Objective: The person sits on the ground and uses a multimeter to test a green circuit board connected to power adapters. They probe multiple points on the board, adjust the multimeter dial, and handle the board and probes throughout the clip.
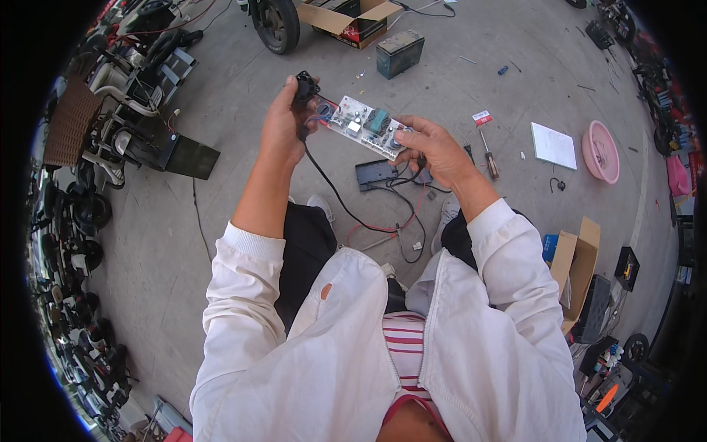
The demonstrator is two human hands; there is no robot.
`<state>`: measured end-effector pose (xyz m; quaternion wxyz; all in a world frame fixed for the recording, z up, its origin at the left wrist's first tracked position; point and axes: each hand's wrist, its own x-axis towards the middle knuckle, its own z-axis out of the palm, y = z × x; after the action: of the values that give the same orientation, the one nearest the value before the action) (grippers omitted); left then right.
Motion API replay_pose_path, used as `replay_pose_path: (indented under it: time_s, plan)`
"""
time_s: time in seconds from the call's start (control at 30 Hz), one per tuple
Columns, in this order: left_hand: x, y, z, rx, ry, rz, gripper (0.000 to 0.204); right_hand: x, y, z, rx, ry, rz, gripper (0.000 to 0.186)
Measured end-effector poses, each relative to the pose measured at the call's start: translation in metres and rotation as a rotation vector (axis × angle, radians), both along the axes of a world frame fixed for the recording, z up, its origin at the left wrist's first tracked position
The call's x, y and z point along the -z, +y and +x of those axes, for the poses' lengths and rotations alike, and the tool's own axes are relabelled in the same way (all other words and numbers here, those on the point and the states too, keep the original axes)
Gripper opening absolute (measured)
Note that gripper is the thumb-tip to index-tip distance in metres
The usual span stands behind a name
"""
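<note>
A white circuit board with a teal transformer and small parts is held up in front of me. My right hand grips its right end, thumb on top. In my left hand is a small black cooling fan, pinched near the board's left end; red, blue and black wires run between them. A black cable hangs from my left hand toward the ground. Below the board, a dark plastic casing lies on the floor between my feet, with cables and a red wire around it.
A battery and an open cardboard box stand ahead, beside a wheel. To the right lie a screwdriver, a white booklet and a pink basin. Another box sits near my right arm; scooters line the left.
</note>
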<state>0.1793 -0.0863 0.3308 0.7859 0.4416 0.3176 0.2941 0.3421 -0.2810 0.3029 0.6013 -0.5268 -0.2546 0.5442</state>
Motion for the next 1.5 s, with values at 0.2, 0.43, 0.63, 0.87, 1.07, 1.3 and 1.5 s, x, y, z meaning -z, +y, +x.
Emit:
replay_pose_path:
  time_s: [0.2,0.43,0.63,0.87,1.07,1.3,1.5]
  plan:
    - [0.003,0.003,-0.001,-0.022,0.062,0.046,0.043,0.006,0.001,-0.004,0.069,-0.102,0.082,0.054]
    - [0.021,-0.009,0.003,-0.191,0.407,0.494,0.037,-0.001,0.005,-0.012,0.266,-0.298,0.190,0.048]
    - [0.026,-0.021,0.008,0.196,0.314,0.165,0.028,-0.003,0.009,-0.018,0.406,-0.335,0.211,0.046]
    - [0.030,-0.036,0.019,0.395,0.233,0.128,0.043,0.004,0.013,-0.019,0.430,-0.333,0.301,0.047]
    - [0.023,-0.045,0.025,0.446,0.099,0.120,0.056,-0.002,0.011,-0.023,0.397,-0.308,0.270,0.047]
    - [0.028,-0.042,0.026,0.452,0.046,0.085,0.054,0.000,0.012,-0.019,0.373,-0.266,0.249,0.049]
    - [0.027,-0.042,0.025,0.418,0.079,0.038,0.050,-0.002,0.011,-0.017,0.341,-0.228,0.209,0.049]
